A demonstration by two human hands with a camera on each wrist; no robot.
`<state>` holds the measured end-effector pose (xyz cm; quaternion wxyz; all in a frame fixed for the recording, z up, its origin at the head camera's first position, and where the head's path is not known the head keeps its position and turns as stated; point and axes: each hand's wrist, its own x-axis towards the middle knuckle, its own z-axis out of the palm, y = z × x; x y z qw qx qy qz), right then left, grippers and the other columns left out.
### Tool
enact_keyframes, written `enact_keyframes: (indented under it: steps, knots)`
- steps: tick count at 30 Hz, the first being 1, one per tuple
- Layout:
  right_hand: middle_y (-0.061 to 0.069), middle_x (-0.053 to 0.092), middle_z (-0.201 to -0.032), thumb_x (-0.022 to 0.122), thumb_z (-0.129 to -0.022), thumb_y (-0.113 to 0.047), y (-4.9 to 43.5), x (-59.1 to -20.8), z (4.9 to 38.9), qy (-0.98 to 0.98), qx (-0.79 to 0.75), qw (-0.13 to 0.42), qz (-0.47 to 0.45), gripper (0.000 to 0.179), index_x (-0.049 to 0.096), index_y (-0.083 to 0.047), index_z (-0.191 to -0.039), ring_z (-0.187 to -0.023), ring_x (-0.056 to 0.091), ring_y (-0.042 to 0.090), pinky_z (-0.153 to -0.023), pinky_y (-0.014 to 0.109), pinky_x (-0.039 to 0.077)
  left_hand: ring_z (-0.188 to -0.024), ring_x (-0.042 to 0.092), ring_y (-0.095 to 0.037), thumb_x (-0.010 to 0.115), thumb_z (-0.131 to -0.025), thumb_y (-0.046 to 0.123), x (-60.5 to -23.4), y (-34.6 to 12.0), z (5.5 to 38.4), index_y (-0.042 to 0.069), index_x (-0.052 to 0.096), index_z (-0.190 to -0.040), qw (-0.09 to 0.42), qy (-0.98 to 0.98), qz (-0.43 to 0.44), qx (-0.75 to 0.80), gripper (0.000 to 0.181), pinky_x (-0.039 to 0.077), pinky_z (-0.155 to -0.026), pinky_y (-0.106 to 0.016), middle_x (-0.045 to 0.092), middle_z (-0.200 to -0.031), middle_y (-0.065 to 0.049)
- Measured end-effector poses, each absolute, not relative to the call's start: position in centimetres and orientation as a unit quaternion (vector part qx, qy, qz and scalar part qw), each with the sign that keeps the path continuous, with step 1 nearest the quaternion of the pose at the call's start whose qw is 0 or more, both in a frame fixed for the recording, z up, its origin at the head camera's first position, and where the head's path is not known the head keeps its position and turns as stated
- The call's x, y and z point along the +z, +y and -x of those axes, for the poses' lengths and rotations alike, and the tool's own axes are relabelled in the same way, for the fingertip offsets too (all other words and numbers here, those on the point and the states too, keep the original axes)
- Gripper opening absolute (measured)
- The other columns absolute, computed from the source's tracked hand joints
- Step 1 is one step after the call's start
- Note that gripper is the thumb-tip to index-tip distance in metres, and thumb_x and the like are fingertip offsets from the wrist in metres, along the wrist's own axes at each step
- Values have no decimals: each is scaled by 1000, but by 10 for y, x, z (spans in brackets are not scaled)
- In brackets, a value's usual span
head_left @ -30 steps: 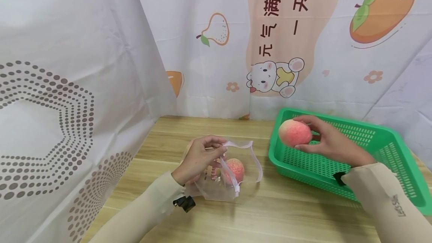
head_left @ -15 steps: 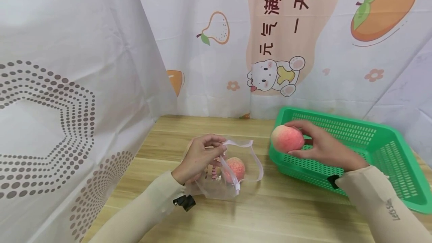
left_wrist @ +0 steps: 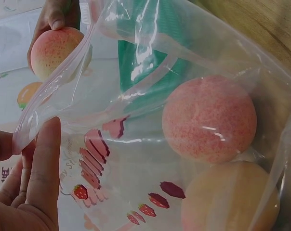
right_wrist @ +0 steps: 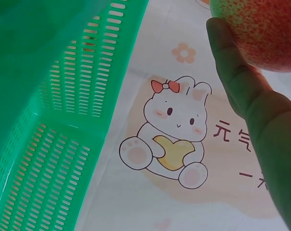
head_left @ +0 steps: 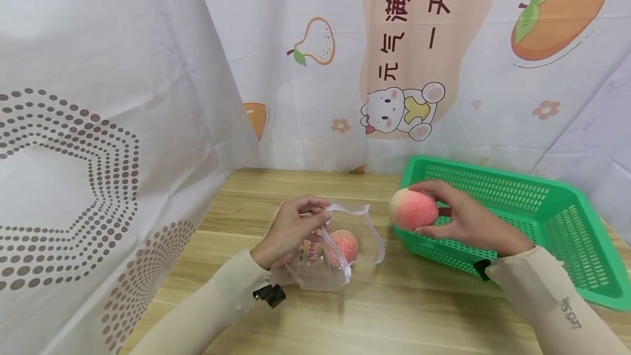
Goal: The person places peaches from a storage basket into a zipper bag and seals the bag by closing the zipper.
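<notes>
My left hand (head_left: 294, 229) pinches the rim of a clear zip bag (head_left: 315, 281) printed with strawberries, and its mouth gapes toward the right. Inside the bag, a pink peach (left_wrist: 209, 118) and a paler, yellowish peach (left_wrist: 232, 197) lie close together in the left wrist view. My right hand (head_left: 463, 218) grips another peach (head_left: 413, 210), pink with a cream end, over the left rim of the green basket (head_left: 512, 174). In the right wrist view, the thumb presses the underside of this speckled peach (right_wrist: 261, 33).
The slotted basket takes up the right side of the wooden table (head_left: 394, 316). Behind the table hangs a white curtain (head_left: 296, 114) with printed fruit and a cartoon bear; another dotted white cloth (head_left: 98, 97) hangs at the left.
My right hand has carried the peach left and slightly down, from over the basket to its left rim. The left hand and the bag have hardly moved.
</notes>
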<state>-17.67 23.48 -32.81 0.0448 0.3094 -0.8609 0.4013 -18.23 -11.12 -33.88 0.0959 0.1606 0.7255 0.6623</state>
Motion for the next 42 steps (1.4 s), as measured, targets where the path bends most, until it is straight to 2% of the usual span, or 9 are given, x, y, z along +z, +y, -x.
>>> enact_keyframes:
  steps: [3,5,9,11,18,26,34,42]
  knots:
    - [0,54,-129,88,-79,-18,232,-329,175,-860,402,42,-311,68,52,-16,-137,-109,54,9,-87,26,57,-89,70,-40,68,-95,7,-339,-112,183,-1,64,-121,96,727,-160,661,28,63,-67,-38,64,-104,-22]
    - [0,54,-130,88,-79,-17,231,-329,174,-860,402,42,-312,68,52,-16,-136,-109,54,9,-87,26,57,-87,72,-34,68,-95,7,-339,-112,183,-1,64,-121,96,727,-160,661,28,63,-67,-38,63,-105,-25]
    - [1,55,-129,88,-78,-19,228,-332,172,-863,399,41,-307,68,52,-15,-136,-109,55,10,-87,25,57,-80,72,-20,68,-95,8,-338,-112,183,-2,63,-121,97,727,-159,661,28,63,-67,-37,63,-105,-23]
    - [0,55,-129,88,-79,-21,227,-333,171,-865,399,37,-302,68,52,-16,-136,-109,56,11,-87,25,56,-81,73,-21,68,-95,8,-338,-112,183,-2,63,-121,95,728,-160,659,28,63,-67,-37,64,-103,-19]
    - [-3,55,-128,87,-80,-23,221,-339,169,-858,409,30,-310,66,52,-20,-136,-110,57,13,-88,30,57,-92,70,-43,68,-95,9,-338,-113,183,-1,64,-121,93,731,-165,655,28,63,-67,-38,65,-102,-18]
    - [-1,55,-130,86,-80,-17,214,-346,170,-841,423,26,-338,67,51,-16,-137,-114,57,12,-88,34,59,-92,70,-40,67,-96,9,-337,-113,183,-1,63,-122,94,731,-163,656,28,63,-69,-39,65,-102,-15]
    - [-2,54,-129,87,-78,-11,205,-349,167,-837,430,8,-338,69,51,-18,-137,-112,57,15,-89,34,58,-95,68,-45,66,-97,10,-337,-114,183,-1,62,-122,96,730,-164,656,28,63,-71,-40,64,-102,-16]
    - [-3,55,-130,87,-80,-19,195,-353,165,-830,439,-8,-344,67,50,-21,-136,-113,57,16,-89,35,58,-96,67,-48,65,-97,10,-338,-115,184,-2,62,-123,95,732,-170,653,28,63,-70,-40,64,-103,-17]
